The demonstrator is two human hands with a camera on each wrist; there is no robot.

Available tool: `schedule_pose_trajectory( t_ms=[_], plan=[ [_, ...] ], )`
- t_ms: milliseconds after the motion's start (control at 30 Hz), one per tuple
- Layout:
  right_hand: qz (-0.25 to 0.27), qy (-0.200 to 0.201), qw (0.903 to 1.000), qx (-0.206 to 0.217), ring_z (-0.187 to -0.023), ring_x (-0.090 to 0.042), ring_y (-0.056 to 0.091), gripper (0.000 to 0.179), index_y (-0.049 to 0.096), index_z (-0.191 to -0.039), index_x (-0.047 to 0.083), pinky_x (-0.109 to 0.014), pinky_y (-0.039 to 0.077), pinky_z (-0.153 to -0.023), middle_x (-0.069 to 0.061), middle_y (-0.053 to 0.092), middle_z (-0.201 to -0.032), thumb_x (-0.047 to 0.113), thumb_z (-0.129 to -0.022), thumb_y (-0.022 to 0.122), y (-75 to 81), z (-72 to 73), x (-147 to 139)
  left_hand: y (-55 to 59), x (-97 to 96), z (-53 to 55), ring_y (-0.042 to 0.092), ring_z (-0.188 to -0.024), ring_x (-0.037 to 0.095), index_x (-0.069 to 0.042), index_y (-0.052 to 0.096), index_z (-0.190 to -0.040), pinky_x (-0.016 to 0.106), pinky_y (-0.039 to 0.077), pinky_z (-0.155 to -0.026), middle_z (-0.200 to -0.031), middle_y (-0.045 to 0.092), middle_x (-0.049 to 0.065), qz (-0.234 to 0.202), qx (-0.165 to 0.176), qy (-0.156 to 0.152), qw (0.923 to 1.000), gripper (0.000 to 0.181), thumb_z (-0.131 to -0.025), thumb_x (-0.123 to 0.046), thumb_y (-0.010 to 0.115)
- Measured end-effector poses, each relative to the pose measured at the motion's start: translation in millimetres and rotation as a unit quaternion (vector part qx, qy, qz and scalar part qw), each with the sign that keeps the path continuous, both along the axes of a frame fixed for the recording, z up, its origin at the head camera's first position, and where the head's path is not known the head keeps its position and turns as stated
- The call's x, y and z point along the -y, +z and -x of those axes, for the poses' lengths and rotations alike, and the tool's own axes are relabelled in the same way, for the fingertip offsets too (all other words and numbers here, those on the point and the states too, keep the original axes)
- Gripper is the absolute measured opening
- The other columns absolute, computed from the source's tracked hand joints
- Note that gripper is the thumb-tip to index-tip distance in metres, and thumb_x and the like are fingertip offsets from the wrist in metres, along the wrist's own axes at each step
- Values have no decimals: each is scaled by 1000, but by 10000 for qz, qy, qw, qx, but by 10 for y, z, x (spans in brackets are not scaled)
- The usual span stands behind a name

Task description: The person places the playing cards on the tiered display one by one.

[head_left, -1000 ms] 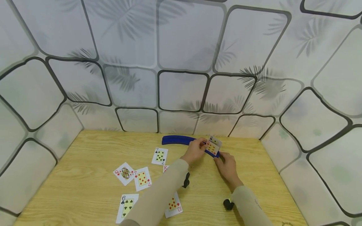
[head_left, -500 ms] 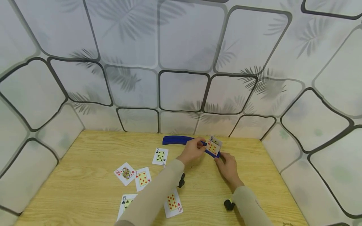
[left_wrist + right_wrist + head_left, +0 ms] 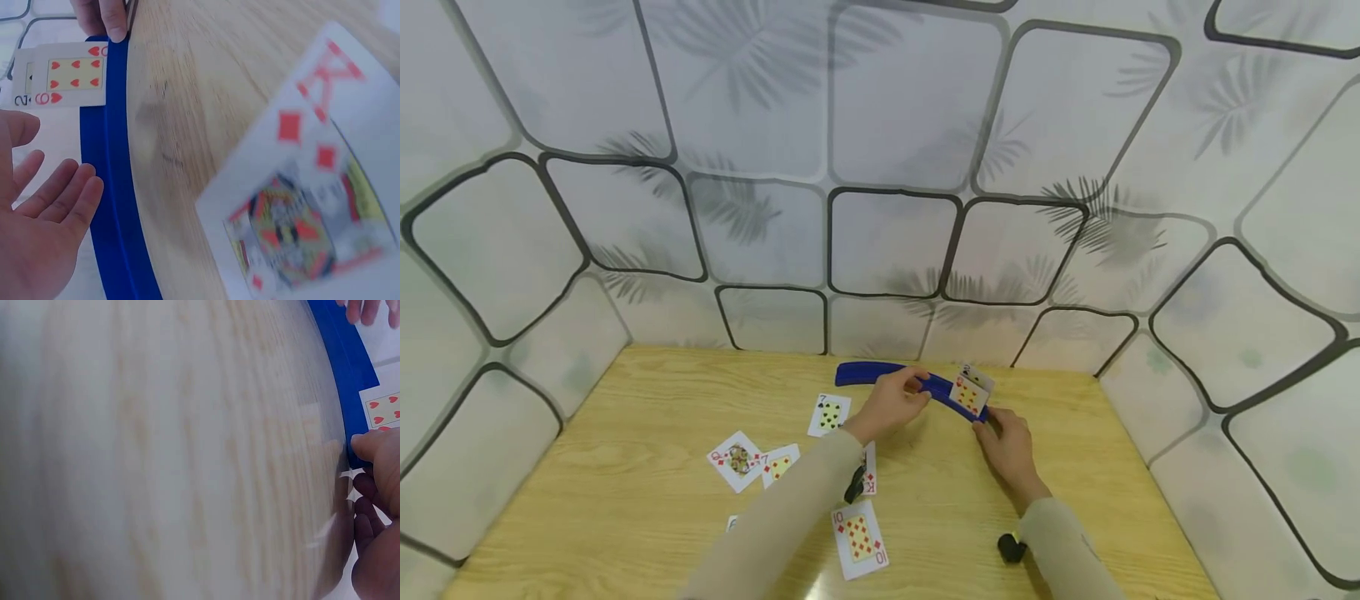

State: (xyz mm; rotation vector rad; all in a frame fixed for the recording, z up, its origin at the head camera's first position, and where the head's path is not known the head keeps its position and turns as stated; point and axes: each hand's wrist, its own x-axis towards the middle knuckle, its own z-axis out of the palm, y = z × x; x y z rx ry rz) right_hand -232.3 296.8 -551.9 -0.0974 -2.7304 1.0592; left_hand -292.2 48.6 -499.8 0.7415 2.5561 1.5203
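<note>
A curved blue playing card holder (image 3: 868, 372) lies near the back of the table. At its right end stand a six of hearts (image 3: 75, 74) and, behind that, a black two (image 3: 22, 78). My left hand (image 3: 891, 404) hovers by the holder's middle, fingers relaxed and apart, holding nothing; the left wrist view shows its palm (image 3: 44, 231) beside the blue strip. With thumb on top and fingers curled below, my right hand (image 3: 381, 500) pinches the holder's right end. A king of diamonds (image 3: 294, 206) lies face up, partly under the left forearm in the head view.
Loose cards lie face up at left and centre: a black seven (image 3: 829, 414), queen of diamonds (image 3: 737, 460), seven of diamonds (image 3: 781, 468) and ten of diamonds (image 3: 859, 540). The left sleeve covers some of them. A patterned wall (image 3: 880, 242) rises behind the table.
My left hand has left the six of hearts and moved left along the holder, its fingers loosening. The right hand stays on the holder's end. More of the ten of diamonds shows.
</note>
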Motion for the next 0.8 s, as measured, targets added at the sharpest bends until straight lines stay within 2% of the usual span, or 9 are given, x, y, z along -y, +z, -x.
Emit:
schedule_pose_trajectory(
  t_ms=[100,200,300,500,800],
  plan=[
    [-27,20,10000,37,-134,-44,51,46,59,-141,-7,-60,38,-117,-28,61,-144,19,-104,68,-7,4,-6,47,120,-33,68,-122,36,-5,63,-139,51,58,-101,-128,71,22,98,-16,-59,9999,38,-103,-18,65],
    [-25,8,10000,21,-134,-44,51,46,59,-141,-7,-60,38,-117,-28,61,-144,19,-104,68,-16,9,-8,67,251,-53,68,-122,38,-3,62,-138,53,57,-102,-128,71,24,262,-215,-113,9994,39,-103,-19,67],
    [-60,3,10000,-44,-133,-45,52,46,60,-140,-7,-60,39,-116,-29,62,-143,19,-104,68,-23,12,-9,11,397,-39,69,-121,38,-4,62,-138,53,58,-101,-127,72,23,424,-480,-97,9979,40,-102,-21,69],
    [-94,45,9998,-167,-129,-46,54,44,62,-137,-8,-61,41,-114,-29,64,-139,20,-103,69,-25,24,-24,-84,727,-24,69,-122,39,-4,62,-140,55,57,-101,-129,72,23,614,-614,125,9961,44,-101,-22,71],
    [-105,131,9998,-87,-132,-47,52,46,60,-139,-9,-61,39,-116,-30,62,-141,18,-102,69,-27,67,-51,-39,1180,-62,68,-122,40,-1,62,-139,57,56,-101,-130,71,22,926,-906,526,9902,44,-100,-21,71]
  ],
)
